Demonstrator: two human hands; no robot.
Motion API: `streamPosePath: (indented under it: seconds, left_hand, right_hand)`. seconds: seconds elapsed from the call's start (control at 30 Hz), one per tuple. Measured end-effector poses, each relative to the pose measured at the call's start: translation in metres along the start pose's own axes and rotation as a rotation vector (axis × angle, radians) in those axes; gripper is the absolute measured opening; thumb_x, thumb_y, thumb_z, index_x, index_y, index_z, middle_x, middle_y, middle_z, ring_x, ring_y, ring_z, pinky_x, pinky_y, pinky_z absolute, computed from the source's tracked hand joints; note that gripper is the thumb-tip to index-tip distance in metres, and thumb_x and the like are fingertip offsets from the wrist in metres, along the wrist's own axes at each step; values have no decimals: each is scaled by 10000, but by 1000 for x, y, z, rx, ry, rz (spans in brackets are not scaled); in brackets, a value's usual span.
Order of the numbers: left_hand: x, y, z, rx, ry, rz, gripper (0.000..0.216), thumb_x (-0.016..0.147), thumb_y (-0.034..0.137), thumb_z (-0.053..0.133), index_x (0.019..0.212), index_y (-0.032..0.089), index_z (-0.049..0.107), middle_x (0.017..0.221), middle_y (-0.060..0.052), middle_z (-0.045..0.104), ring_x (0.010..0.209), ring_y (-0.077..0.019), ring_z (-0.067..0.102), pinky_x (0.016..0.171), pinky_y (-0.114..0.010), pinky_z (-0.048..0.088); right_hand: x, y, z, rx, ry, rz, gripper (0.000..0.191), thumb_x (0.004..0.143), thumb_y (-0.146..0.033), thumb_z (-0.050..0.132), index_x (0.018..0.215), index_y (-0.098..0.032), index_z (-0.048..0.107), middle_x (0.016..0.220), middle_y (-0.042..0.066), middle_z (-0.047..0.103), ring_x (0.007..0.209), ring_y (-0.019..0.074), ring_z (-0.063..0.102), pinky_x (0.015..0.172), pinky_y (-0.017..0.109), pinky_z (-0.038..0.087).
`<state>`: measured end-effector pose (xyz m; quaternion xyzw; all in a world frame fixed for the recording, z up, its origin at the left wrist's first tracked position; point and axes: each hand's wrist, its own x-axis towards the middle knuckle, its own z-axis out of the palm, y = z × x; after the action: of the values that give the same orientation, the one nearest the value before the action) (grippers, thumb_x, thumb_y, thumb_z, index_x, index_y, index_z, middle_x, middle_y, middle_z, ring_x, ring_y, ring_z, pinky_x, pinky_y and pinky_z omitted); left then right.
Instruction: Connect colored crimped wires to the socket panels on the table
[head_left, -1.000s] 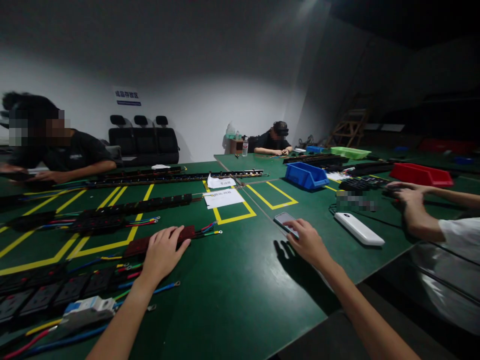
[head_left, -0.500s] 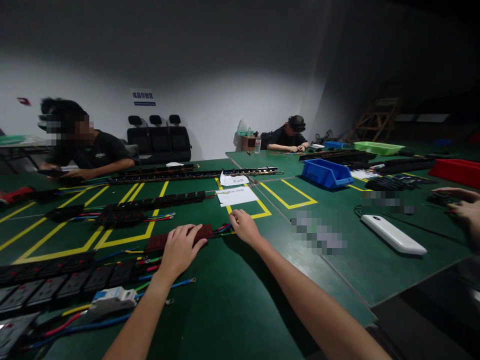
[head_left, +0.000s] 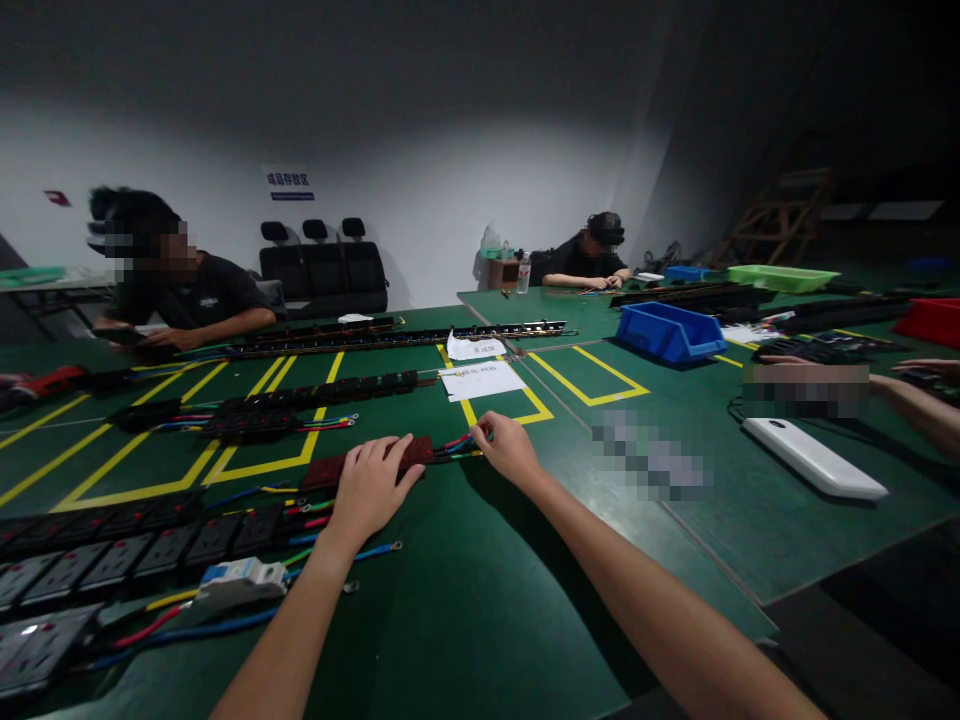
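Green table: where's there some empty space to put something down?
On the green table, one bare patch lies between the left forearm and right forearm. Another is inside the yellow tape, between white papers and blue bin. Black sockets crowd the left.

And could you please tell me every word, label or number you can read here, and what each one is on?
"成品存放区": on the sign on the back wall.
Blue strip beneath it: print too small to read.
Curled paper and flat paper on the green table: dark characters, too blurred to read.
Black shirt at left: chest print too small.
Bottle: label too small.
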<state>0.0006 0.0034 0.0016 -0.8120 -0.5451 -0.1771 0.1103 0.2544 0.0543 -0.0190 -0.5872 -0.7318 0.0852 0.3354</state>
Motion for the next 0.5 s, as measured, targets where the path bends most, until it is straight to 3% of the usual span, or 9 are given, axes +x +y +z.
streamPosePath:
  seconds: [0.27, 0.5]
  left_hand:
    - [0, -1, 3, 27, 15, 2, 520, 1007, 525, 447, 1398, 203, 562, 1296, -128, 644, 1201, -312, 561, 1020, -489, 401]
    - [1, 1, 2, 29, 20, 4, 513, 1004, 527, 454, 1397, 214, 561, 1290, -121, 649, 1205, -311, 562, 1012, -481, 409]
  right_hand:
    - [3, 10, 2, -149, -71, 46, 265, 960, -393, 569, 820, -194, 673, 874, 68, 678, 841, 181, 590, 669, 276, 332]
    - [2, 6, 2, -159, -69, 78, 317, 1004, -414, 493, 876, -186, 673, 871, 73, 686, 804, 176, 583, 647, 278, 298]
